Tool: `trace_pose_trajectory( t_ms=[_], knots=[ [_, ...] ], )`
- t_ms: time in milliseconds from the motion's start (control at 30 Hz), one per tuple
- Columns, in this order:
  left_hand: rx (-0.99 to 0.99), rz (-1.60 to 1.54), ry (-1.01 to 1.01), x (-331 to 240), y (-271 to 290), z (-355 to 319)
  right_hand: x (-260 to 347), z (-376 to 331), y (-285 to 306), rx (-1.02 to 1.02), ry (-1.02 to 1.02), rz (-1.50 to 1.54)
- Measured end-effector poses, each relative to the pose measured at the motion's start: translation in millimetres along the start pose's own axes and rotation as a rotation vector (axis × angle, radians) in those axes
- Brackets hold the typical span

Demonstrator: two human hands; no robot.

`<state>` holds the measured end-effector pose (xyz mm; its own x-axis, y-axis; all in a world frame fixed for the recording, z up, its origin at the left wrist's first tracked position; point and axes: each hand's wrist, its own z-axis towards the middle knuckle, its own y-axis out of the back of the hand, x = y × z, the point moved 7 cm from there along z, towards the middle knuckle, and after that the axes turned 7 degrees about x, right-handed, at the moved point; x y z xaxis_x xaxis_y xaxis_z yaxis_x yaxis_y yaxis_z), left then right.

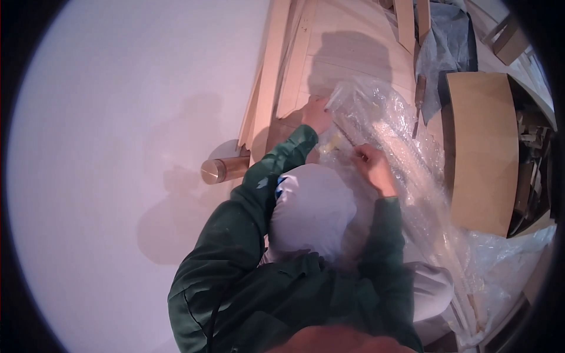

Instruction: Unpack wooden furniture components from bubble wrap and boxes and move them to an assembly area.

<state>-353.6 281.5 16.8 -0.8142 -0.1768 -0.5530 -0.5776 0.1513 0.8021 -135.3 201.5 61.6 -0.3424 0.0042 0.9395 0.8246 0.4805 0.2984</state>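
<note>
Head view: the left hand (318,114) pinches an edge of the clear plastic wrap (376,106) on the floor (341,15) ahead, the right hand (375,170) curls over it, hold unclear; handling this wrap looks the current step, next calling for steady fingers.

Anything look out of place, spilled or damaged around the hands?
Nothing looks plainly spilled or damaged. The clear wrap looks untidy: it lies crumpled beside the left hand and right hand, trailing toward the lower right. The gray cloth at the upper right is rumpled too.
</note>
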Motion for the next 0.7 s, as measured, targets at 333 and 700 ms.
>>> trace_pose_trajectory(
  t_ms=[333, 700],
  knots=[
    [-0.075, 0.136, 0.051, 26.0, 5.8, -35.1, 8.4, 35.9, -68.5, -0.045, 0.057, -0.320],
    [0.009, -1.078, 0.219, 122.9, -48.2, -44.8, 4.9, 47.9, -163.0, -0.052, 0.261, -0.818]
  ],
)
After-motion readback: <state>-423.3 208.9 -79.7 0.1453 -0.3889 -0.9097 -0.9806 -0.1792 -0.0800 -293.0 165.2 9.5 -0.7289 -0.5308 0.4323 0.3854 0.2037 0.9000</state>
